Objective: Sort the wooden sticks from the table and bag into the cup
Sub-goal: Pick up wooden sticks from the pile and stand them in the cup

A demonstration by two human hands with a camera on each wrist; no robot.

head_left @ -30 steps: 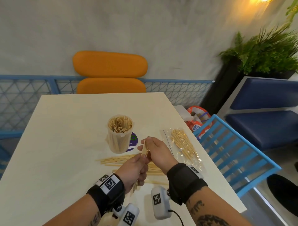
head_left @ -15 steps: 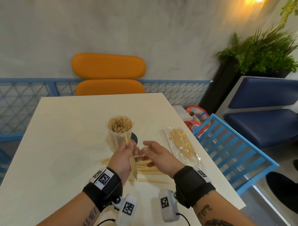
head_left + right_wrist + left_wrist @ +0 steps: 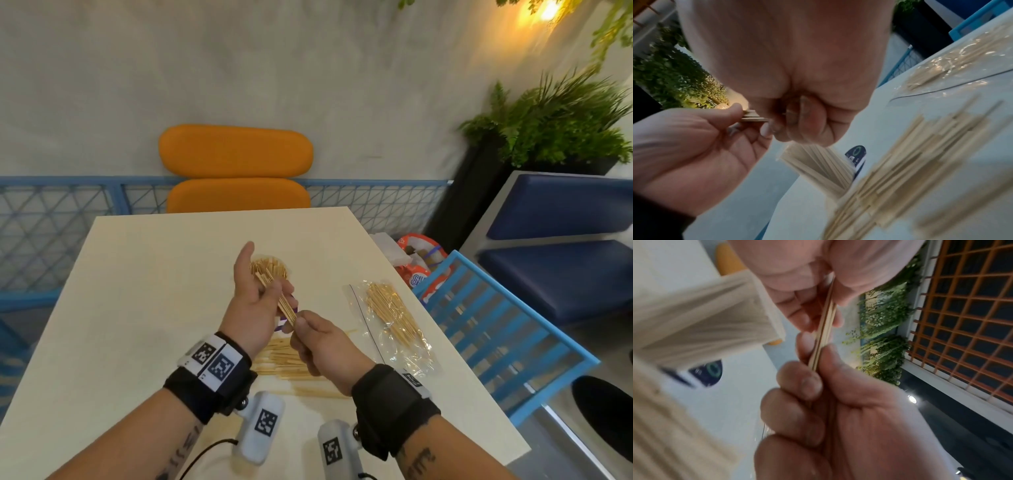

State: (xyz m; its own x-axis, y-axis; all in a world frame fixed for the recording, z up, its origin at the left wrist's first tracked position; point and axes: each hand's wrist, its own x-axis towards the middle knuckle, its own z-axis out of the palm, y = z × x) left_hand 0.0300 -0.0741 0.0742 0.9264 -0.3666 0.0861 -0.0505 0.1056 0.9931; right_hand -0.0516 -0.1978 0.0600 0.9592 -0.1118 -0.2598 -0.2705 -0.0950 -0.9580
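Observation:
My left hand [image 3: 270, 294] grips a bundle of wooden sticks [image 3: 279, 301], tilted with its top end at the mouth of the cup [image 3: 272, 267]. The cup is packed with sticks and mostly hidden behind that hand. My right hand [image 3: 298, 323] pinches the bundle's lower end. The left wrist view shows both hands on the sticks [image 3: 825, 324], with the cup [image 3: 705, 318] blurred at the left. Loose sticks [image 3: 284, 359] lie on the table [image 3: 137, 308] under my wrists. A clear bag [image 3: 390, 318] holding more sticks lies to the right. The right wrist view shows the pile [image 3: 910, 162] and bag [image 3: 962, 65].
A purple round sticker [image 3: 281, 324] lies beside the cup. An orange chair [image 3: 236, 154] stands at the table's far side. A blue slatted chair [image 3: 496, 329] and a red-and-white packet [image 3: 416, 270] sit off the right edge, close to the bag.
My left hand has raised the bundle from above the pile up to the cup's mouth. My right hand let go half a second ago and now pinches the bundle's lower end again.

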